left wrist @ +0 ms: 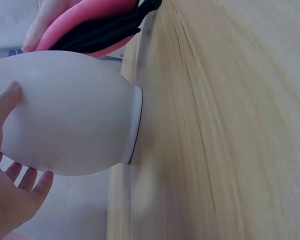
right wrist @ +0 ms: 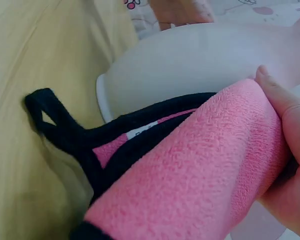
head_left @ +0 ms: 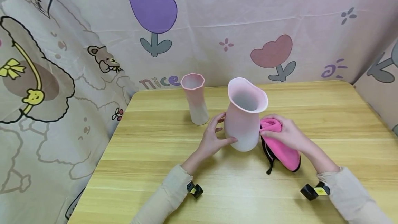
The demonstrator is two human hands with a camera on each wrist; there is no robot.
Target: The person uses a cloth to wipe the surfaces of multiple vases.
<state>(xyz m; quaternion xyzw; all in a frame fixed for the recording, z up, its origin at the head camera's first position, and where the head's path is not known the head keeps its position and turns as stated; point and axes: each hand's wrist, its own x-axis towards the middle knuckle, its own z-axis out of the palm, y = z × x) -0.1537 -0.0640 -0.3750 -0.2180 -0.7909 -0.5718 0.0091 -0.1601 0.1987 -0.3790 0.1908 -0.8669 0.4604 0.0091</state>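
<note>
A wide pink-and-white vase (head_left: 242, 127) with a flared, wavy rim stands upright on the wooden table (head_left: 143, 168). My left hand (head_left: 212, 139) holds its left side, thumb across the front and fingers toward the back. On the other side, my right hand (head_left: 289, 134) grips a folded pink fleecy cloth (head_left: 284, 153) with black edging and presses it to the vase wall. In the right wrist view the cloth's black hanging loop (right wrist: 50, 112) dangles near the vase foot, and a small white label (right wrist: 141, 130) shows.
A slimmer pink-and-white vase (head_left: 197, 103) with an angular rim stands behind and left of the wide one. A printed fabric backdrop (head_left: 211, 13) hangs along the table's back edge and continues down the left side.
</note>
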